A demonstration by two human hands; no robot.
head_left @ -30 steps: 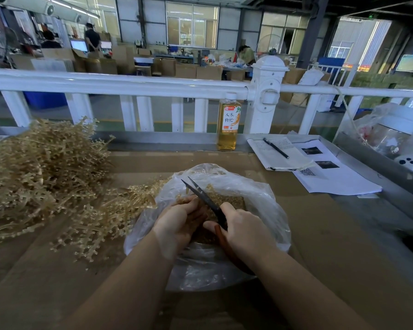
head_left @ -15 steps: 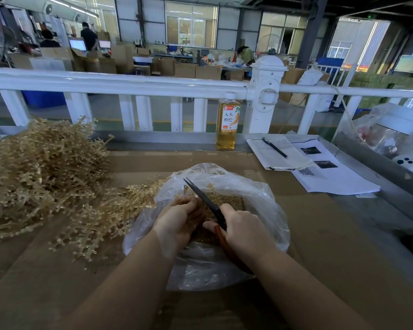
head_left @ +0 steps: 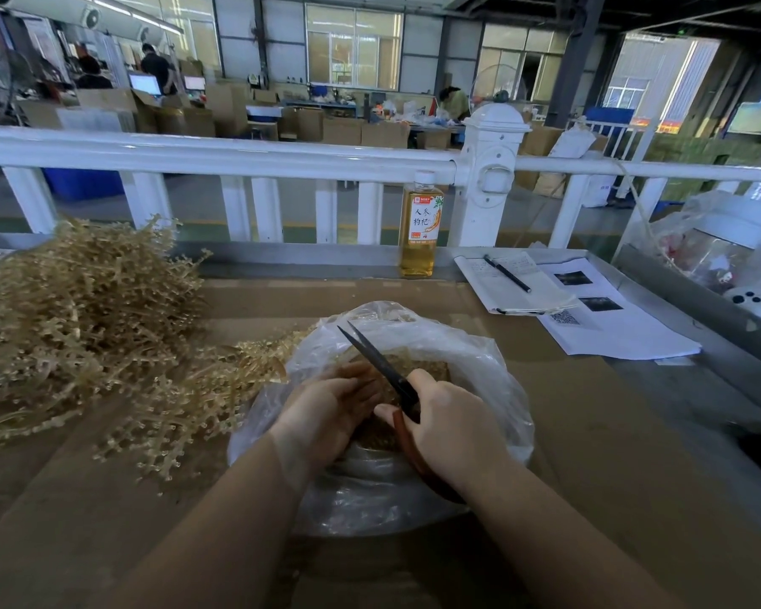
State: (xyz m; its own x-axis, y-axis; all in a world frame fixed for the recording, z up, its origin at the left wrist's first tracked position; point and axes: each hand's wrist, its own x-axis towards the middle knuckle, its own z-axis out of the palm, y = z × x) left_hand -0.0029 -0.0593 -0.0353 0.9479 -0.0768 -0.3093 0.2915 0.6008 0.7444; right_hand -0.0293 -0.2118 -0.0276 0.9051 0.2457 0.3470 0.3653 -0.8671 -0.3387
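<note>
A long workbench (head_left: pixel 589 432) topped with brown cardboard, with a grey metal rim. At its left lies a heap of tan branching sprigs (head_left: pixel 75 327). A clear plastic bag (head_left: pixel 493 380) sits in the middle. At the far edge stands a bottle of amber drink (head_left: pixel 420 230). To its right lie an open notebook (head_left: pixel 515 287) and printed sheets (head_left: pixel 611 331).

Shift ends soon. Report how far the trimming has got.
Done: a layer of tan cut bits lies in the plastic bag. In hand: the right hand grips the scissors over it, left hand curled at the blades. Left: a large pile of uncut sprigs beside the bag.
</note>
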